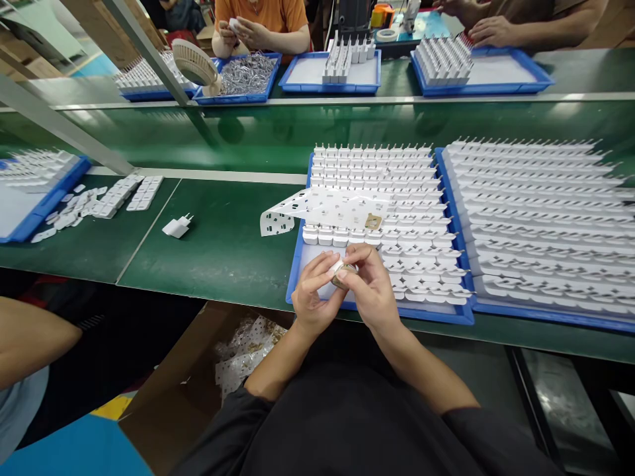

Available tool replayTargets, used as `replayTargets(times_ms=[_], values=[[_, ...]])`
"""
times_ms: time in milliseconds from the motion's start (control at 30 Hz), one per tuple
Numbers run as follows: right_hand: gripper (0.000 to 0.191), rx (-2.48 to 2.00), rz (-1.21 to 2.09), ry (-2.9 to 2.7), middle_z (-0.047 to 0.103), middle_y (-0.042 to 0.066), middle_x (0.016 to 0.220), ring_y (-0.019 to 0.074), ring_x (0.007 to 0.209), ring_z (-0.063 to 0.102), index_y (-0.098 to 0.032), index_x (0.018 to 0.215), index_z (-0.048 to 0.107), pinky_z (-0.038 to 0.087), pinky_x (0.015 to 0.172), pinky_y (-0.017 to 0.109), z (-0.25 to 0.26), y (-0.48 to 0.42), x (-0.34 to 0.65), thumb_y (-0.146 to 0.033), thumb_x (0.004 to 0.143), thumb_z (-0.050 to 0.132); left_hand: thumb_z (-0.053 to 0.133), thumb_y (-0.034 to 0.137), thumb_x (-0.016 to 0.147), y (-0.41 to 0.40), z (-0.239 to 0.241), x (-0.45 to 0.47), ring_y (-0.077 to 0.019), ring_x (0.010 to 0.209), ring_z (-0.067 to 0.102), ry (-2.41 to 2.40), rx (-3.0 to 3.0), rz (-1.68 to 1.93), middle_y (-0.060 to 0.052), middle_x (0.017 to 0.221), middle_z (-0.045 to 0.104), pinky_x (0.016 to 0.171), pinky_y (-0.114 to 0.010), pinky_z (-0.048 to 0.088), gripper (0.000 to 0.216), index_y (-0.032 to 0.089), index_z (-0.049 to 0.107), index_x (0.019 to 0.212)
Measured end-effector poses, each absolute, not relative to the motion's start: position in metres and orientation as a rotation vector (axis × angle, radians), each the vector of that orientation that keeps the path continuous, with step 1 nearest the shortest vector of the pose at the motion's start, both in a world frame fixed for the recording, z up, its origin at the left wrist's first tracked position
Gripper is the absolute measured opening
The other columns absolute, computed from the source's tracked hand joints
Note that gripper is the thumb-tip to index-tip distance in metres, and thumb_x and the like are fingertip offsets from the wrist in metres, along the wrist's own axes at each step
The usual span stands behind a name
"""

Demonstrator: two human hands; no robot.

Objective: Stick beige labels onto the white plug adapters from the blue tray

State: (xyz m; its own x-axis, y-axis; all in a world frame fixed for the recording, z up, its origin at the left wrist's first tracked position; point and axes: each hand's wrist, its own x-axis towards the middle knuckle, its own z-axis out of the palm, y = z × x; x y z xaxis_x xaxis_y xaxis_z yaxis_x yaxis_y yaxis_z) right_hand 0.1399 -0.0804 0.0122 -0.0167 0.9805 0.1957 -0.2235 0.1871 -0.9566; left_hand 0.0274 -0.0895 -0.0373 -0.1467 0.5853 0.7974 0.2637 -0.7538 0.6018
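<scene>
My left hand and my right hand meet over the near edge of a blue tray, both pinched on one small white charger plug held between the fingertips. The tray is packed with rows of white charger plugs. A white sticker backing sheet with punched-out holes lies across the tray's left side, and a small brown label sits at its right end.
A second blue tray of plugs lies to the right. A single plug and loose white parts lie on the green bench to the left. Other people work at far trays. A cardboard box of scraps stands below.
</scene>
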Motion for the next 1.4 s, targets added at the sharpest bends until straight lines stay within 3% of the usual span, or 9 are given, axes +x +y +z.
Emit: replayTargets(times_ms=[267, 500, 600, 733, 933, 1033, 1200, 1300, 1400], values=[[0.004, -0.850, 1.338, -1.080, 0.053, 0.001, 0.091, 0.0151, 0.079, 0.050, -0.025, 0.084, 0.065, 0.046, 0.065, 0.027, 0.012, -0.079, 0.146, -0.026, 0.083, 0.069, 0.080, 0.002, 0.080, -0.089, -0.038, 0.026, -0.0235, 0.127, 0.069, 0.937, 1.885, 2.004, -0.007, 0.130, 0.074, 0.105, -0.048, 0.061, 0.059, 0.028, 0.056, 0.128], [0.021, -0.758, 1.414, -1.311, 0.058, 0.004, 0.107, 0.0160, 0.081, 0.055, -0.029, 0.110, 0.075, 0.052, 0.059, 0.027, 0.007, -0.076, 0.171, -0.033, 0.089, 0.073, 0.079, 0.011, 0.085, -0.094, -0.040, 0.024, -0.0261, 0.126, 0.070, 0.861, 1.567, 1.894, -0.012, 0.131, 0.072, 0.104, -0.046, 0.061, 0.048, 0.026, 0.058, 0.126], [0.018, -0.820, 1.221, -1.507, 0.065, 0.005, 0.102, 0.0178, 0.087, 0.059, -0.027, 0.110, 0.075, 0.054, 0.069, 0.030, 0.015, -0.073, 0.180, -0.033, 0.093, 0.072, 0.077, 0.006, 0.084, -0.093, -0.039, 0.019, -0.0257, 0.126, 0.069, 0.855, 1.684, 1.844, -0.012, 0.131, 0.072, 0.107, -0.047, 0.059, 0.052, 0.025, 0.058, 0.128], [0.006, -0.884, 0.833, -1.739, 0.068, 0.003, 0.090, 0.0160, 0.076, 0.060, -0.025, 0.100, 0.072, 0.051, 0.064, 0.030, 0.026, -0.068, 0.180, -0.024, 0.097, 0.067, 0.075, 0.003, 0.081, -0.094, -0.035, 0.016, -0.0260, 0.126, 0.068, 0.924, 1.860, 1.827, -0.012, 0.130, 0.072, 0.107, -0.047, 0.059, 0.056, 0.024, 0.057, 0.130], [0.023, -0.704, 0.262, -1.955, 0.069, 0.007, 0.106, 0.0178, 0.085, 0.066, -0.028, 0.109, 0.069, 0.056, 0.068, 0.030, 0.016, -0.074, 0.170, -0.011, 0.096, 0.062, 0.078, 0.011, 0.081, -0.099, -0.032, 0.009, -0.0248, 0.118, 0.072, 1.213, 1.749, 1.768, -0.011, 0.125, 0.073, 0.102, -0.042, 0.060, 0.051, 0.024, 0.058, 0.126], [0.018, -0.583, 0.457, -1.999, 0.070, 0.009, 0.109, 0.0169, 0.087, 0.069, -0.026, 0.110, 0.066, 0.058, 0.073, 0.029, 0.007, -0.089, 0.161, -0.013, 0.098, 0.061, 0.079, 0.018, 0.083, -0.096, -0.035, -0.011, -0.0253, 0.120, 0.071, 1.398, 1.600, 1.749, -0.011, 0.125, 0.072, 0.105, -0.043, 0.056, 0.044, 0.023, 0.058, 0.122], [0.014, -0.518, 1.117, -2.333, 0.073, 0.004, 0.088, 0.0162, 0.078, 0.070, -0.022, 0.101, 0.066, 0.055, 0.072, 0.026, -0.032, -0.121, 0.115, -0.024, 0.105, 0.052, 0.075, 0.024, 0.084, -0.090, -0.043, -0.076, -0.0232, 0.115, 0.068, 1.792, 1.524, 1.759, -0.011, 0.125, 0.072, 0.099, -0.038, 0.054, 0.047, 0.023, 0.061, 0.129], [0.020, -0.483, 1.342, -2.620, 0.076, 0.008, 0.103, 0.0186, 0.092, 0.073, -0.019, 0.112, 0.068, 0.056, 0.082, 0.027, -0.077, -0.131, 0.067, -0.022, 0.104, 0.050, 0.075, 0.027, 0.082, -0.083, -0.048, -0.124, -0.0225, 0.112, 0.066, 2.014, 1.453, 1.723, -0.010, 0.126, 0.072, 0.093, -0.035, 0.054, 0.044, 0.022, 0.064, 0.124], [0.030, -0.436, 1.349, -2.758, 0.076, 0.015, 0.111, 0.0243, 0.100, 0.074, -0.013, 0.116, 0.070, 0.057, 0.087, 0.033, -0.120, -0.135, 0.021, -0.006, 0.096, 0.049, 0.070, 0.029, 0.084, -0.067, -0.053, -0.175, -0.0192, 0.107, 0.069, 2.150, 1.332, 1.652, -0.010, 0.125, 0.071, 0.093, -0.032, 0.056, 0.039, 0.021, 0.059, 0.121]])
